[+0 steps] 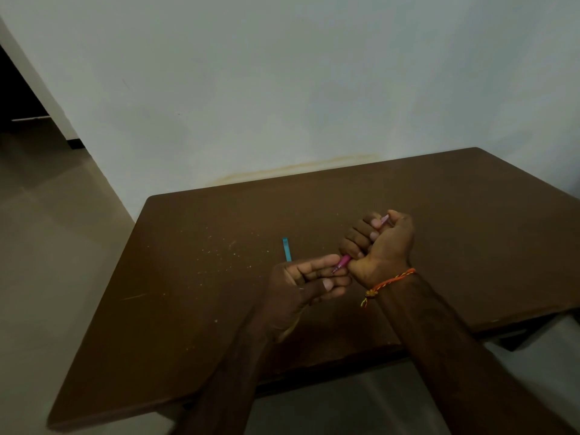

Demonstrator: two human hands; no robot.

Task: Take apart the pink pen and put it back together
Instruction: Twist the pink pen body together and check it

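Observation:
My right hand [381, 243] is closed in a fist around the pink pen [343, 262], above the middle of the brown table [194, 277]. The pen's pale pink top end pokes out above the fist and its tip end sticks out below, toward the left. My left hand [309, 279] pinches that tip end between thumb and fingers. Most of the pen's barrel is hidden inside the fist. An orange braided thread circles my right wrist.
A teal pen [287, 249] lies on the table just beyond my left hand. Pale specks are scattered over the table's left half. A white wall stands behind the table, and tiled floor lies to the left.

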